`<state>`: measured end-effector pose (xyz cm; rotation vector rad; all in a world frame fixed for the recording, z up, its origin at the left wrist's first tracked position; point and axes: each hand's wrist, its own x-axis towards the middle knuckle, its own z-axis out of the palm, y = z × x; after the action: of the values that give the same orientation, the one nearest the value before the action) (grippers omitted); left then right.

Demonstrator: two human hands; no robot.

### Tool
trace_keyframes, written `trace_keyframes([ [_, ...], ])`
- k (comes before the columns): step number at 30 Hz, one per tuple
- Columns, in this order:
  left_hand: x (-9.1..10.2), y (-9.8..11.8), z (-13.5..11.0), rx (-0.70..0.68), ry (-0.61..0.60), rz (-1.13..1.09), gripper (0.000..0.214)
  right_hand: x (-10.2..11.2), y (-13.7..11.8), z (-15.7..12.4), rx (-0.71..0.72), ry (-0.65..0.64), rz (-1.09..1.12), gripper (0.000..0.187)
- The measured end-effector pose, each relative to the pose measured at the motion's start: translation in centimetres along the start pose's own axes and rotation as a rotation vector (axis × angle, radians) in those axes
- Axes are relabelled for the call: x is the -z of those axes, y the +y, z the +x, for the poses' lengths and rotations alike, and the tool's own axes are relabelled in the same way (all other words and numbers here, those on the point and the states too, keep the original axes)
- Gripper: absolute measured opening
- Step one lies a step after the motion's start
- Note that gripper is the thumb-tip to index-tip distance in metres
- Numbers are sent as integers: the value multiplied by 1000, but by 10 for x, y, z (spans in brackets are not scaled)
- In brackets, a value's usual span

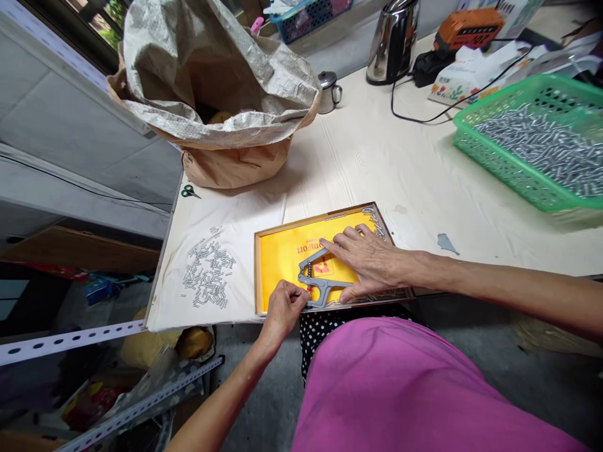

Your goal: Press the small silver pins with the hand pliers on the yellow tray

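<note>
In the head view, a grey two-handled hand grip (323,287) with a dark coil spring and a red part lies in a shallow tray (257,270) lined in yellow. My right hand (372,258) spans its spread handles, the index finger at the upper one and the thumb at the lower one. Beside the red part, my left hand (285,307) is closed in a pinch at the tray's near edge. Whatever sits between those fingertips is too small to name. Small metal springs (374,220) line the tray's far right corner, and more lie partly under my right hand.
Left of the tray, small metal pieces (207,273) lie scattered on a white cloth. A large woven sack (235,157) stands behind, near green-handled scissors (190,191). At right is a green basket (509,169) of springs; a kettle (393,44) and metal cup (328,93) stand farther back.
</note>
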<state>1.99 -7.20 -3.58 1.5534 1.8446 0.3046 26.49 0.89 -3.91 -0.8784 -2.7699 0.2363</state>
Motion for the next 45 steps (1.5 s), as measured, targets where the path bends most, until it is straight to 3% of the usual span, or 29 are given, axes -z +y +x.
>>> trace_keyframes([
  [4, 0, -1, -4, -7, -12, 51, 19, -3, -7, -5, -34, -37, -24, 89],
  [6, 0, 0, -10, -47, 62, 97, 20, -4, -12, -7, -57, -32, -39, 76],
  [8, -2, 4, -16, -156, 210, 160, 19, -1, -16, -7, -52, -24, -35, 66],
  [10, -5, 11, -19, -327, 312, 241, 43, 4, -22, -4, -20, -20, -25, 57],
  [12, -9, 20, -15, -493, 306, 326, 71, 10, -27, 0, 29, 0, -40, 51],
  [15, -14, 33, -3, -618, 278, 382, 75, 11, -35, 4, 69, 70, -122, 54],
  [20, -16, 38, 9, -608, 305, 389, 60, -2, -41, 3, -14, 161, -307, 51],
  [24, -17, 33, 10, -550, 294, 408, 41, -14, -39, 5, 55, 113, -324, 30],
  [28, -19, 30, 18, -517, 201, 421, 23, -24, -35, 8, 97, 47, -295, 28],
  [32, -24, 24, 23, -528, 213, 380, 32, -25, -30, 8, 27, 35, -179, 13],
  [34, -25, 20, 22, -578, 258, 351, 36, -22, -26, 5, -30, 79, -57, 29],
  [36, -24, 17, 18, -687, 277, 371, 25, -19, -17, 1, -67, 124, 50, 49],
  [38, -21, 19, 12, -797, 277, 439, 8, -18, -2, -2, -123, 148, 92, 50],
  [40, -18, 29, 6, -873, 268, 499, 12, -18, 20, -3, -177, 157, 123, 47],
  [45, -11, 67, -1, -997, 218, 500, 20, -5, 74, 3, 5, 125, 296, 48],
])
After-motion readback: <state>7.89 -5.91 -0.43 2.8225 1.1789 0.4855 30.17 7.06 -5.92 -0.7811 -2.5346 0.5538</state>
